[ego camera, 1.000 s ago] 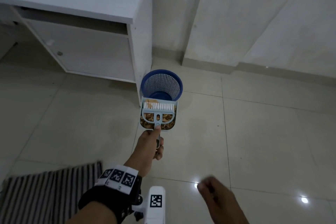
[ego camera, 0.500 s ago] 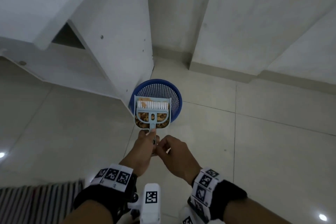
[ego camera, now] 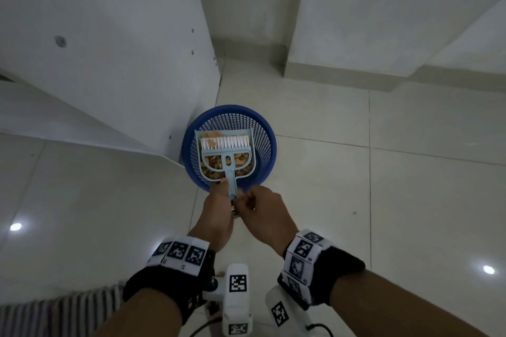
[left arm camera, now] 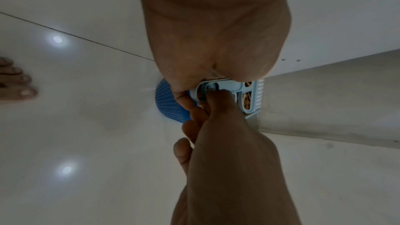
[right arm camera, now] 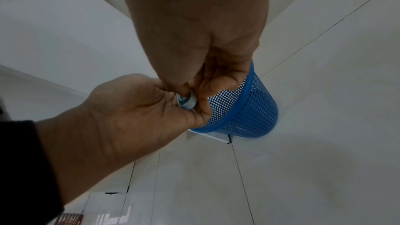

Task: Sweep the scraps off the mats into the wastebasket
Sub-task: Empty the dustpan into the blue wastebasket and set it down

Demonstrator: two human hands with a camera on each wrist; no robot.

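A: Since a second ago the dustpan [ego camera: 226, 157] has come from short of the wastebasket [ego camera: 269, 145] to right above its mouth, and the right hand [ego camera: 262, 209] has come up from the bottom of the view to meet the handle.

B: What is each grip doing?

A: The left hand [ego camera: 217, 205] is curled round the dustpan's handle, thumb on top. The right hand pinches the end of the brush [ego camera: 228, 149] handle with fingertips and thumb.

B: And the scraps [ego camera: 216, 165]?

A: Orange-brown, lying in the pan under the brush, a few at the pan's lip. The brush lies in the pan, its white bristles toward the far edge.

B: Anything else?

A: The blue mesh basket stands on the tiled floor [ego camera: 383, 200] against a white cabinet [ego camera: 109, 63]; a striped mat [ego camera: 60, 314] shows lower left.
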